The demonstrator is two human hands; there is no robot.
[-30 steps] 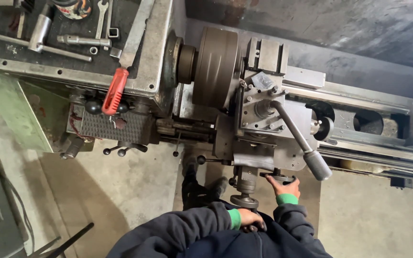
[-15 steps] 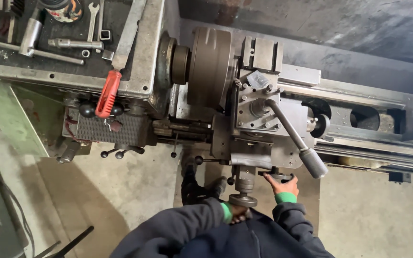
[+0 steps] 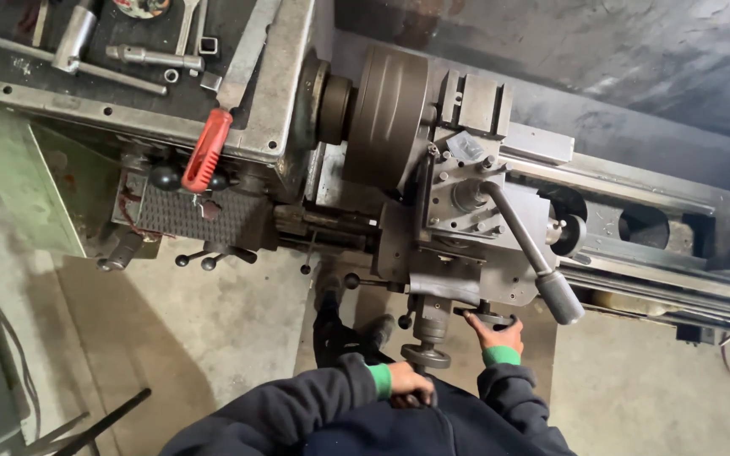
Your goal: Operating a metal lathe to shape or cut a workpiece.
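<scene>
While a dark chuck [image 3: 386, 114] sits at twelve o'clock on the lathe, the left hand [image 3: 409, 385] closes around a round handwheel [image 3: 426, 355] at six o'clock, and the right hand [image 3: 495, 332] wraps a smaller handwheel [image 3: 490, 317] beside it. No workpiece or cut shows yet.

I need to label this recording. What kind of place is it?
Most likely a metalworking machine shop: a metal lathe with a large chuck, loose tools on the headstock top, and a bare concrete floor.

Head camera looks steeply down, fairly near, onto lathe [image 3: 433, 194].
</scene>
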